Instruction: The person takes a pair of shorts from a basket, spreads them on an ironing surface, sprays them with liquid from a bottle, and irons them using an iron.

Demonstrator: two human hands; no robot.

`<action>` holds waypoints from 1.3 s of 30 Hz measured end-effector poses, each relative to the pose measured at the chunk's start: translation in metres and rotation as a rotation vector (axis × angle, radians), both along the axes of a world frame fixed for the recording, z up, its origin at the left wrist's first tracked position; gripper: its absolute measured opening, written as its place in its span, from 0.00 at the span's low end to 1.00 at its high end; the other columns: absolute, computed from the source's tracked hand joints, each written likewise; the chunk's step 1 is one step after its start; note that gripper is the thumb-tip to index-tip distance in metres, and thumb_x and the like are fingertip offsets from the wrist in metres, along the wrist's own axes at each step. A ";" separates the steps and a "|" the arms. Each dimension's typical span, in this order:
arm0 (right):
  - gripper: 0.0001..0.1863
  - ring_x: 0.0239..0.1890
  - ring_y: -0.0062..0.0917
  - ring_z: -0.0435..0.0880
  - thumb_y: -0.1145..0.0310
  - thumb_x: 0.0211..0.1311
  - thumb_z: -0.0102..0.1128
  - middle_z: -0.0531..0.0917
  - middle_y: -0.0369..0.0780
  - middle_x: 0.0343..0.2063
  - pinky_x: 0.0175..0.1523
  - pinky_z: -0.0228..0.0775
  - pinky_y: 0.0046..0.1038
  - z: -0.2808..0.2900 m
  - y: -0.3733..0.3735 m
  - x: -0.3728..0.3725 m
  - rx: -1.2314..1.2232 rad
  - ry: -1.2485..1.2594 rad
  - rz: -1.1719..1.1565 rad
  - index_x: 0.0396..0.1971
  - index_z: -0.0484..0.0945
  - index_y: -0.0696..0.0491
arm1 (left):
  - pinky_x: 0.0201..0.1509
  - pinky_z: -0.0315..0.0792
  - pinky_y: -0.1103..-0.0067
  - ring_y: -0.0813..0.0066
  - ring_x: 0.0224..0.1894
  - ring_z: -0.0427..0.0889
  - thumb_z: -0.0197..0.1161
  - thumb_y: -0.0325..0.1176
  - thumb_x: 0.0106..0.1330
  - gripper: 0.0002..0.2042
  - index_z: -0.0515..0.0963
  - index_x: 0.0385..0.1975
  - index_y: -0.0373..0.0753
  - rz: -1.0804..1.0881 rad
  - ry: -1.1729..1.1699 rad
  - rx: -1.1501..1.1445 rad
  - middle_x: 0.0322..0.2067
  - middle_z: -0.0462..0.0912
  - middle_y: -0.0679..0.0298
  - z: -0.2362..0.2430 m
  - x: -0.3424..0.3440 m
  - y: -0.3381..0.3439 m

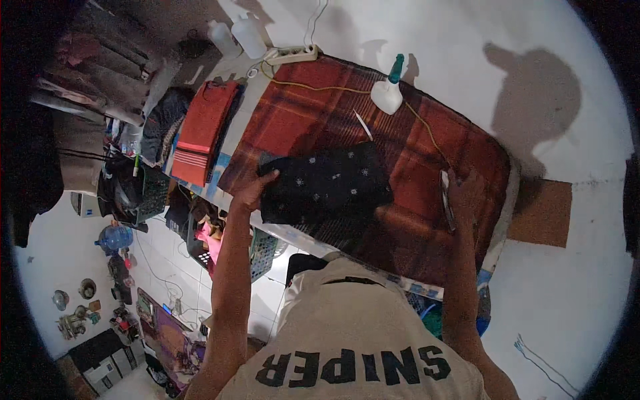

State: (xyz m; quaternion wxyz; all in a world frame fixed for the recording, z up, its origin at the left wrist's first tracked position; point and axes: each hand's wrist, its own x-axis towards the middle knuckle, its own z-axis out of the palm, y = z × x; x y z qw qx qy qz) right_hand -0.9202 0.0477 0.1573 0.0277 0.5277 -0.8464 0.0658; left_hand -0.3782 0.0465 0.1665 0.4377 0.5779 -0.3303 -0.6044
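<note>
A folded black cloth (327,180) with small white motifs lies on the red-brown checked blanket (413,173) that covers the table. My left hand (251,191) is at its left edge, thumb on top and fingers closed on the fabric. To the right, away from the cloth, my right hand (467,193) is wrapped round a clothes iron (447,203). Only a narrow pale, shiny edge of the iron shows, and its handle is hidden under my hand. A yellow cord (427,127) runs to it across the blanket.
Beyond the cloth stand a white spray bottle (387,98) with a green top and a slim white stick-like object (363,125). A power strip (291,55) lies at the far edge. Folded red fabric (205,133) rests at left. Below it is a laundry basket (263,253).
</note>
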 end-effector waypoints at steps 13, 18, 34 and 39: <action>0.39 0.67 0.51 0.75 0.45 0.69 0.72 0.77 0.54 0.60 0.68 0.70 0.52 -0.001 -0.105 0.058 -0.335 -0.752 0.434 0.67 0.72 0.59 | 0.58 0.81 0.59 0.46 0.55 0.87 0.72 0.27 0.56 0.29 0.78 0.62 0.39 -0.393 -1.149 -0.710 0.54 0.87 0.46 0.230 -0.092 0.008; 0.54 0.78 0.50 0.62 0.47 0.63 0.78 0.62 0.56 0.76 0.78 0.61 0.51 -0.012 -0.200 0.108 -0.241 -0.959 0.372 0.79 0.58 0.56 | 0.66 0.78 0.57 0.51 0.64 0.83 0.62 0.28 0.66 0.24 0.78 0.65 0.40 -0.505 -1.307 -0.743 0.64 0.82 0.50 0.062 -0.138 0.057; 0.36 0.28 0.27 0.88 0.36 0.65 0.72 0.88 0.43 0.36 0.39 0.81 0.34 0.010 -0.232 0.217 -0.064 -1.161 0.545 0.49 0.84 0.58 | 0.59 0.75 0.55 0.40 0.59 0.79 0.68 0.37 0.71 0.19 0.78 0.55 0.32 0.205 -0.910 -0.088 0.58 0.79 0.41 -0.100 -0.091 0.209; 0.34 0.19 0.24 0.83 0.33 0.63 0.72 0.83 0.37 0.24 0.24 0.76 0.32 0.008 -0.172 0.267 0.392 -1.240 0.483 0.31 0.83 0.55 | 0.43 0.79 0.61 0.46 0.36 0.86 0.69 0.37 0.71 0.15 0.80 0.46 0.30 0.280 -0.786 0.162 0.32 0.86 0.51 -0.126 -0.105 0.195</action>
